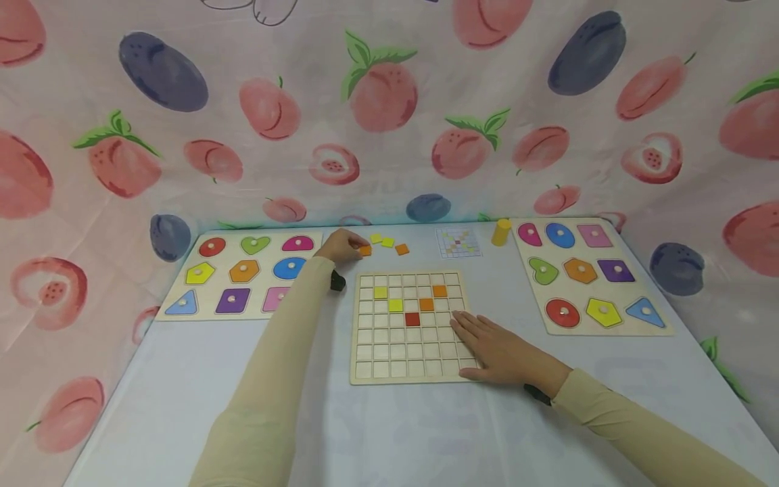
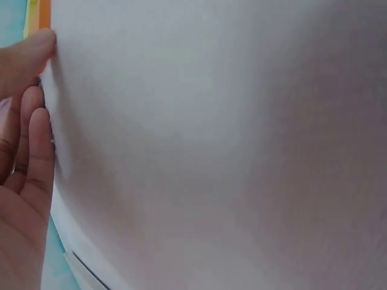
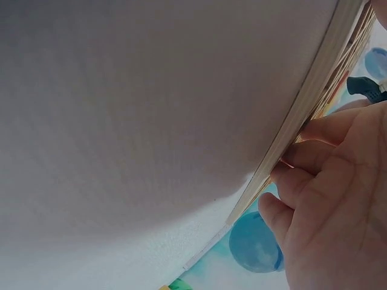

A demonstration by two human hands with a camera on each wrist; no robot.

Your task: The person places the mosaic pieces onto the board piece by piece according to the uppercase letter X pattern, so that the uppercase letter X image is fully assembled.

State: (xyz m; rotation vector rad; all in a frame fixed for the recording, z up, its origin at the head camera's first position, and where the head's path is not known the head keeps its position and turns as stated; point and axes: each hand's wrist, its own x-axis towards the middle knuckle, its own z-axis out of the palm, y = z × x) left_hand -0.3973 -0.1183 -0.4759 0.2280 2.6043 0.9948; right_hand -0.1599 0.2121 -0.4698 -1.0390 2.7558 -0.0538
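At the back of the table, my left hand (image 1: 341, 246) pinches an orange square tile (image 1: 365, 251) between thumb and fingertips. The left wrist view shows the thumb against the orange tile (image 2: 45, 13) at the upper left. My right hand (image 1: 502, 348) rests with extended fingers on the right edge of a wooden grid board (image 1: 398, 352), covering some squares. On that board, two yellow tiles (image 1: 395, 305), a red tile (image 1: 412, 318) and two orange tiles (image 1: 427, 304) form a V. Loose beside the left fingertips lie yellow tiles (image 1: 387, 242) and another orange tile (image 1: 402, 249).
A small printed pattern card (image 1: 459, 243) and a yellow cylinder (image 1: 502, 232) are behind the grid board. Shape puzzle boards with knobs stand on both sides, one left (image 1: 209, 294) and one right (image 1: 593, 291). A fruit-print cloth (image 1: 389, 176) hangs behind the table.
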